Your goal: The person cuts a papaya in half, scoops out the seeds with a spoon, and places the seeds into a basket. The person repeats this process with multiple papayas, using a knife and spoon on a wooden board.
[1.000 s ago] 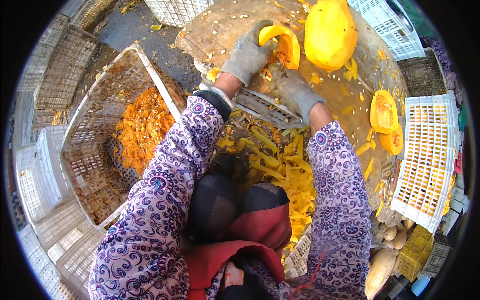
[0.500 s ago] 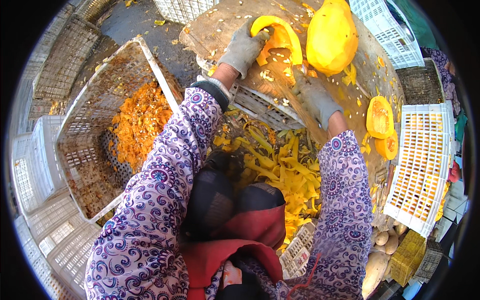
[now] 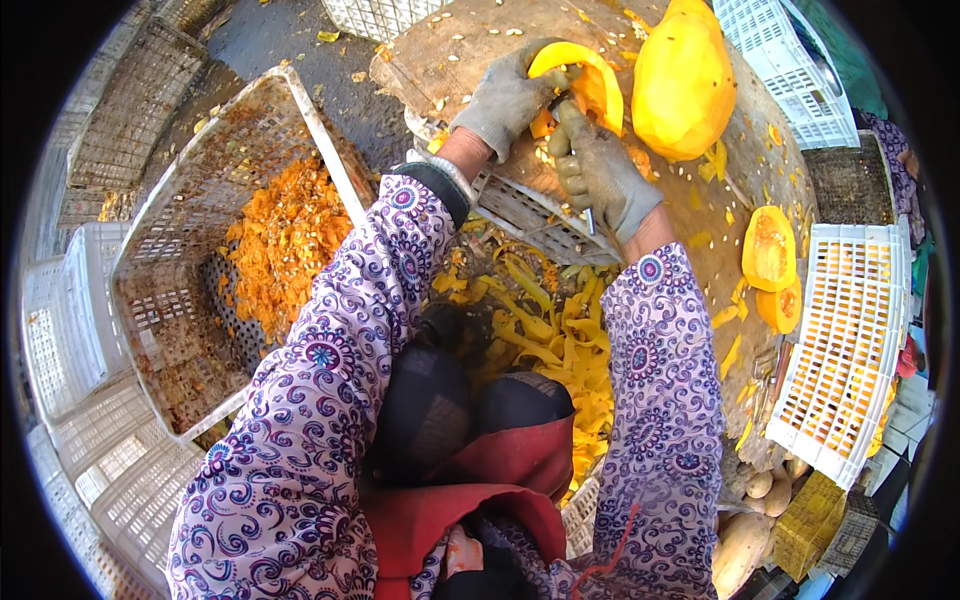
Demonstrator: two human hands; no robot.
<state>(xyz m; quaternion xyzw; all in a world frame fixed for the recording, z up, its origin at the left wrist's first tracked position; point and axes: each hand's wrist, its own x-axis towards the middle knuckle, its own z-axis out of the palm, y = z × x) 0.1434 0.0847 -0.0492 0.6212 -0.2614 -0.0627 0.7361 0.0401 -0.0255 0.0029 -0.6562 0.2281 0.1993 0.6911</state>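
My left hand [image 3: 505, 103], in a grey work glove, grips the rim of a peeled, hollowed piece of orange pumpkin [image 3: 595, 78] tilted up on the wooden work surface [image 3: 420, 60]. My right hand [image 3: 610, 178], gloved too, is closed in a fist around a slim tool, held against the inside of that pumpkin piece. A short metal end [image 3: 590, 221] of the tool sticks out below the fist; its working end is hidden, so its kind does not show. Just right of the piece lies a whole peeled pumpkin [image 3: 684, 82]. Pale seeds are scattered about.
Left of my legs, a dirty white crate [image 3: 335, 170] holds orange pulp and seeds [image 3: 285, 235]. Yellow peel strips [image 3: 560, 345] lie below the work surface. Cut pumpkin pieces [image 3: 768, 250] sit at right, beside a white crate [image 3: 840, 345]. Stacked crates [image 3: 130, 110] line the left.
My right hand has moved up and left from the wooden surface to the hollow of the pumpkin piece. The left hand keeps its hold. The whole view has shifted slightly.
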